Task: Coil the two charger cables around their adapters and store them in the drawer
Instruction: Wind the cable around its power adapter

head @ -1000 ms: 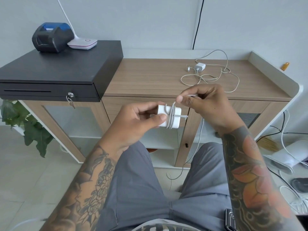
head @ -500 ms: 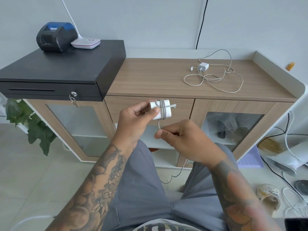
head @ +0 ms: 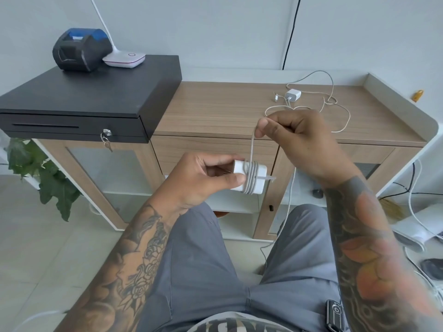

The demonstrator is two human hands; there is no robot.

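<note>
- Right hand (head: 296, 140): thumb and index finger pinch the white charger cable (head: 252, 149) at a point above the adapter; the remaining fingers are curled in toward the palm.
- From the pinch, the cable runs straight down to the white power adapter (head: 251, 176), where several turns already lie side by side around the adapter body.
- Left hand (head: 201, 180): fingers and thumb grasp the left end of the adapter, thumb along its near face, holding it in the air in front of the closed drawer (head: 211, 152) of the wooden cabinet (head: 215, 109).
- A loose length of the same cable hangs below the right wrist toward the floor, between the person's knees.
- Second charger: a small white adapter (head: 293, 94) lies on the cabinet top toward the rear, with its uncoiled cable (head: 340, 116) spread in loose loops around and beside it, partly hidden behind the right hand.
- To the left, a black cash drawer (head: 91, 97) sits on the cabinet with a key (head: 106, 140) in its front lock.
- On top of the cash drawer stand a receipt printer (head: 81, 49) and, touching it on the right, a white lamp base (head: 124, 59).
- A green plant (head: 40, 171) stands at floor level, left of the cabinet.
</note>
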